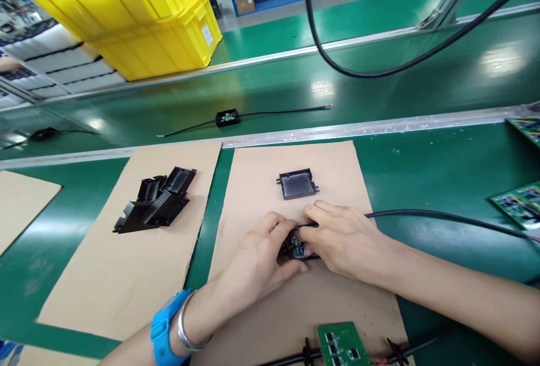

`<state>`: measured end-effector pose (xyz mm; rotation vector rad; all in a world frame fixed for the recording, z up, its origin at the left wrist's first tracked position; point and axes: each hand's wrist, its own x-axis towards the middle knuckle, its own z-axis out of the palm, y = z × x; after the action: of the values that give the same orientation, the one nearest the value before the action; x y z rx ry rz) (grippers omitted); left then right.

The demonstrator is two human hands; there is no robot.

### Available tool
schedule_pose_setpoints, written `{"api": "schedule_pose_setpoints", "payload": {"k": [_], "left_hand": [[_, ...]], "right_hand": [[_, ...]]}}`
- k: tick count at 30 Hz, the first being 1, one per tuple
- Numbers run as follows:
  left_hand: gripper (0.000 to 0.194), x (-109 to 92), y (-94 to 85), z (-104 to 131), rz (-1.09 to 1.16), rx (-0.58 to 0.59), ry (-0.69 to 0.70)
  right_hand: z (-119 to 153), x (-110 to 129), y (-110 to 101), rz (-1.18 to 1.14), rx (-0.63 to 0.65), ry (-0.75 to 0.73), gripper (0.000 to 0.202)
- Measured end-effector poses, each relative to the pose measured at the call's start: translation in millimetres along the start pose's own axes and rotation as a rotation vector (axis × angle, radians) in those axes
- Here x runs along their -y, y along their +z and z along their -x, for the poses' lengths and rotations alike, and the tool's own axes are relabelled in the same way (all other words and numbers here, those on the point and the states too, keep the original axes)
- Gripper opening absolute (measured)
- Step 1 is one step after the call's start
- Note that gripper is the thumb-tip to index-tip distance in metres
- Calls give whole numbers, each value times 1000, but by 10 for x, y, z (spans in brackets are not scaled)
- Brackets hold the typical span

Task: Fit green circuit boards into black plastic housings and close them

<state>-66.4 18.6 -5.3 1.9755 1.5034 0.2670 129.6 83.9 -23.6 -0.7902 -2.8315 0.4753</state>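
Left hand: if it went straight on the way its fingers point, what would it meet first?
The left hand is already at the small case; just beyond, the right hand would likely come first, though depth between them is unclear.

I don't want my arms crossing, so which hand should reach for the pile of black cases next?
Probably your left hand: it's nearer the pile of black cases, on its own side. Your right hand would likely cross the left.

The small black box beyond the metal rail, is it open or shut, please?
Open: the small black box has no lid over it, and green circuitry shows inside.
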Motion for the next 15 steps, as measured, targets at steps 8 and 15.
{"api": "schedule_pose_setpoints", "payload": {"k": [8,15], "left_hand": [[42,121,-220,3,565,430,-399],[39,134,-242,-129,731,532,-508]], "right_hand": [[11,-22,10,-20,10,5,8],[23,-42,53,-50,-28,-13,4]]}}
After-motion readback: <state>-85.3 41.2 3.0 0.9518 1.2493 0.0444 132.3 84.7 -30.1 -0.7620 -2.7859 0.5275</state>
